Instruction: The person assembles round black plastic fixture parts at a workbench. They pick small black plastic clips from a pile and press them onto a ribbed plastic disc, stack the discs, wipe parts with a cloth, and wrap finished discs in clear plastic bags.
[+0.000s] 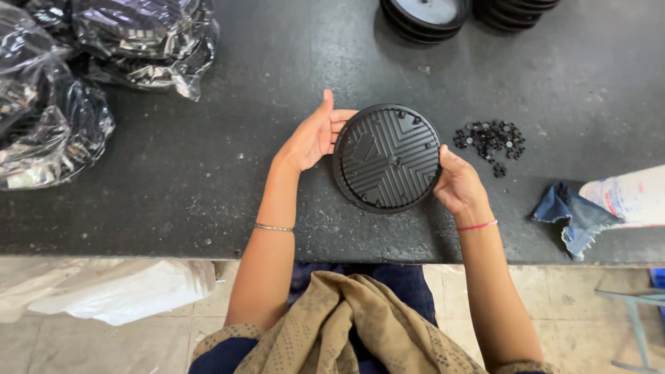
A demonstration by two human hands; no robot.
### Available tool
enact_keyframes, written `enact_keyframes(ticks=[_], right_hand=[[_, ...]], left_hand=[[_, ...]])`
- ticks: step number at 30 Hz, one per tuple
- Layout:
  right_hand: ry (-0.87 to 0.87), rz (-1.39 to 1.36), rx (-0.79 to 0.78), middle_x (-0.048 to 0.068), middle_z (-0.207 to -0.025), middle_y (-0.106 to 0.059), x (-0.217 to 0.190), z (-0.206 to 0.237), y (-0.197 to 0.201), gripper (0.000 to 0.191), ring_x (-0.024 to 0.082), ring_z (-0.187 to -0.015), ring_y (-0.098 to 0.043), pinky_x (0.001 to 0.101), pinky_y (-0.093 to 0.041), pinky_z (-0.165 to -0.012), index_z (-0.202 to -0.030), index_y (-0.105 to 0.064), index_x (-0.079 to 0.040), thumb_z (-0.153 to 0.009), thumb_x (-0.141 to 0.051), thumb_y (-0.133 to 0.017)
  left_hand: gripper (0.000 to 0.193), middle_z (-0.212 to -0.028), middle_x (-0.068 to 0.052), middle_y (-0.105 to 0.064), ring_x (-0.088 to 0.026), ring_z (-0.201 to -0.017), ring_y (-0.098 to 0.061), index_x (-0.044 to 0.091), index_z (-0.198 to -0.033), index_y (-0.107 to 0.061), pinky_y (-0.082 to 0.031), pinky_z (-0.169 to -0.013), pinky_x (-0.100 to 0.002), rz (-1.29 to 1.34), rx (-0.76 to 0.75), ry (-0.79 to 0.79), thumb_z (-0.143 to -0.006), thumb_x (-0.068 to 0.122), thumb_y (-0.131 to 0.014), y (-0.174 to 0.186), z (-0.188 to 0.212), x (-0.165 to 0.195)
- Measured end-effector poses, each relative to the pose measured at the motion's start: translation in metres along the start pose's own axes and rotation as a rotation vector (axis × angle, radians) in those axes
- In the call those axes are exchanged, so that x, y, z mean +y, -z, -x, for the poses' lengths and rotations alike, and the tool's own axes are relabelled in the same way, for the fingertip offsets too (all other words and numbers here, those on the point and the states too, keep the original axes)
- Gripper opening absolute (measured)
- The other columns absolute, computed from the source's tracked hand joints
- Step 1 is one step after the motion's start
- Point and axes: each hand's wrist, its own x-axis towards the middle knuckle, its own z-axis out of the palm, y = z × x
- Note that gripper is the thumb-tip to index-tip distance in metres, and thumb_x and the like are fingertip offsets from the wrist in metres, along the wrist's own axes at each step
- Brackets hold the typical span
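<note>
Your left hand and right hand grasp a round black plastic disc by opposite edges, holding its ribbed chevron face up over the dark worktable; a heap of small black fasteners lies just right of it; a blue cloth scrap sits nearer the table's edge; plastic-wrapped bundles rest far left; stacked black discs stand at the top.

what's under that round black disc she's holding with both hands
The round black disc, held by the left hand and right hand, sits over the dark worktop. Anything directly beneath it is covered.
</note>
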Motion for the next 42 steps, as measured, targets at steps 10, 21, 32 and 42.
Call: enact_keyframes(ticks=[10,21,32,42], right_hand=[[-0.177,0.048,-0.046,0.008,-0.121,-0.073,-0.017,0.001,-0.028,0.038,0.021,-0.11,-0.068,0.0394,-0.052,-0.098,-0.125,-0.065,-0.004,-0.105,-0.035,-0.055],[1.016,1.139,0.016,0.01,-0.109,-0.072,-0.144,-0.095,-0.102,0.016,0.022,-0.105,-0.069,0.0315,-0.053,-0.098,-0.117,-0.066,-0.001,-0.102,0.001,-0.072],[1.165,1.863,0.194,0.016,-0.094,-0.073,-0.138,-0.214,-0.128,0.012,0.04,-0.086,-0.068,0.051,-0.051,-0.072,-0.106,-0.069,-0.009,-0.096,-0.015,-0.073],[1.087,2.023,0.135,0.019,-0.098,-0.073,-0.127,-0.227,-0.113,0.018,0.04,-0.087,-0.069,0.0513,-0.053,-0.074,-0.106,-0.07,-0.007,-0.104,-0.025,-0.07]], left_hand=[[0.101,-0.123,-0.017,-0.074,-0.019,-0.105,-0.071,-0.004,-0.147,-0.053,-0.057,-0.088,-0.036,-0.002,0.052,-0.008,-0.093,0.078,-0.032,0.008,-0.004,-0.001],[0.083,-0.147,-0.02,-0.059,-0.029,-0.133,-0.06,0.0,-0.151,-0.046,-0.048,-0.111,-0.046,0.028,0.317,-0.316,-0.1,0.066,-0.037,0.015,-0.009,0.009],[0.08,-0.137,-0.017,-0.067,-0.028,-0.121,-0.068,0.001,-0.146,-0.052,-0.052,-0.102,-0.041,-0.019,0.371,-0.252,-0.1,0.064,-0.033,0.018,-0.013,0.017],[0.077,-0.133,-0.015,-0.069,-0.027,-0.116,-0.069,0.004,-0.144,-0.057,-0.054,-0.099,-0.042,-0.041,0.314,-0.268,-0.099,0.065,-0.041,0.021,-0.019,0.009]])
